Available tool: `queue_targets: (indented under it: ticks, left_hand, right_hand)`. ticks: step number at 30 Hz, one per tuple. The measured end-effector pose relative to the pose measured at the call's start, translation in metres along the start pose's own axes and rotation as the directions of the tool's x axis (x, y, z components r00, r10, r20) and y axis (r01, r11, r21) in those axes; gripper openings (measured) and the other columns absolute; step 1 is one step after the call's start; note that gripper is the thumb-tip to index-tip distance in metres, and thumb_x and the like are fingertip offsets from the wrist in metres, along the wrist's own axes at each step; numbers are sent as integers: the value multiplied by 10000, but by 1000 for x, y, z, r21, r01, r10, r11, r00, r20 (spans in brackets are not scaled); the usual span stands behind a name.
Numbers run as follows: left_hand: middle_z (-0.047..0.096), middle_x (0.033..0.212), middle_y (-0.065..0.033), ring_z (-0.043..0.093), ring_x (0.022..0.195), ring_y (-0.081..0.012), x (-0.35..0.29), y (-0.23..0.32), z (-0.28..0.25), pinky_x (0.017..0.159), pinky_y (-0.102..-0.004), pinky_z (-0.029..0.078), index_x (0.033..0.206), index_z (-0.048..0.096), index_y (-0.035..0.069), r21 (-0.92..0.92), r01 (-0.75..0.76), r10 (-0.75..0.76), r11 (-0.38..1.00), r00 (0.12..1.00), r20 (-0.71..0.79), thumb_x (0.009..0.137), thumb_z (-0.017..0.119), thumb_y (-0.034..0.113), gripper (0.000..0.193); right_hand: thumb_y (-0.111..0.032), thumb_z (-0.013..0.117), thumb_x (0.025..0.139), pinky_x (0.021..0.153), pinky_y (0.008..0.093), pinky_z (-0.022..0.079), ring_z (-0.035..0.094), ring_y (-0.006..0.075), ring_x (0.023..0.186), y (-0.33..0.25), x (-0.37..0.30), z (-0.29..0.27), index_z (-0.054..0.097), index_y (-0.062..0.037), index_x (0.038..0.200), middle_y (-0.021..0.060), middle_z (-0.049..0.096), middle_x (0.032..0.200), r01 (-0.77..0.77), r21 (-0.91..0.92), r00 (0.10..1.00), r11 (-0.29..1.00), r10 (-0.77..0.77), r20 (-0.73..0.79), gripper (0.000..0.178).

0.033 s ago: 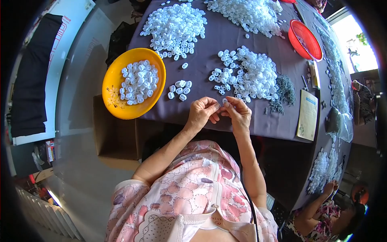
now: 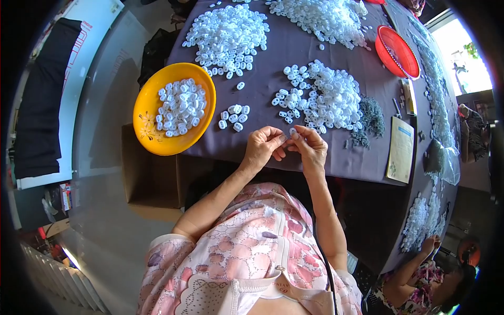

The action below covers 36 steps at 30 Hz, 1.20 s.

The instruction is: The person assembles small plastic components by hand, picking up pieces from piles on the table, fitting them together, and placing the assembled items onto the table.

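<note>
Above the near table edge, my left hand (image 2: 261, 147) is closed in a pinch; whatever its fingertips hold is too small to tell. Close beside it, my right hand (image 2: 312, 150) is closed, thumb and finger gripping a small white two-hole plastic piece (image 2: 293, 130). Beyond the right hand spreads a heap of similar white pieces (image 2: 336, 97), with loose clusters at its left side. A tangle of small grey-green parts (image 2: 372, 116), perhaps springs, touches the heap's right. Left of my hands, several white pieces (image 2: 234, 117) form a small group.
A tilted yellow bowl (image 2: 144, 89) of white pieces overhangs the left table edge, above an open cardboard box (image 2: 152, 181). Larger white heaps (image 2: 226, 37) lie farther back. At right are a red basket (image 2: 388, 58), a beige notebook (image 2: 400, 149) and a co-worker's hand (image 2: 431, 243).
</note>
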<state>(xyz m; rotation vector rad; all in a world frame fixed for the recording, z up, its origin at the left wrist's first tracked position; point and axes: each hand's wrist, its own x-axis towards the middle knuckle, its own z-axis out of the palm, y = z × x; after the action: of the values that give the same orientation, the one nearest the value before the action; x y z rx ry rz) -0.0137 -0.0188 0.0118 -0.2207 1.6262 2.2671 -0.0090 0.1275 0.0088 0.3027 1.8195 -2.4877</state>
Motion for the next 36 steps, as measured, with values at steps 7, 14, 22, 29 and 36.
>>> queue_targets:
  ticks: [7,14,22,29,36]
  left_hand:
    - [649,736,-57,586,519,-97,-1,1,1,447,-219,486,900,612,3,46,-6,6,999,1000,-9,891,612,149,146]
    - [656,729,-57,589,512,-88,1,-2,0,438,-210,486,904,620,-16,76,-30,30,997,1000,-8,901,585,107,128]
    - [664,739,-92,628,563,-120,1,-1,-2,490,-231,529,932,630,-31,-59,-10,9,998,1000,-10,930,520,94,166]
    - [665,744,-73,619,557,-103,0,-7,0,484,-224,523,936,634,-15,1,-34,34,999,999,5,911,563,87,127]
    - [605,790,-6,555,572,-59,-5,0,8,506,-198,465,1034,648,17,276,-177,157,945,983,93,896,594,84,162]
  right_hand:
    - [-21,650,845,584,201,528,643,84,706,0,0,0,658,-7,1013,34,674,849,43,-61,999,997,-41,23,169]
    - [-14,652,843,606,197,501,620,73,692,0,-2,2,663,-7,999,24,668,807,46,-158,997,986,-35,70,157]
    - [27,631,843,637,193,476,578,51,697,5,-4,7,662,-14,1003,7,656,796,80,-198,996,977,-70,57,168]
    - [42,606,854,626,204,474,580,53,734,0,-5,1,643,1,1028,16,654,824,83,-239,992,968,-58,109,183]
    - [54,617,785,607,271,490,639,195,680,-22,-11,-9,635,-32,952,102,640,793,426,-653,903,627,-341,262,188]
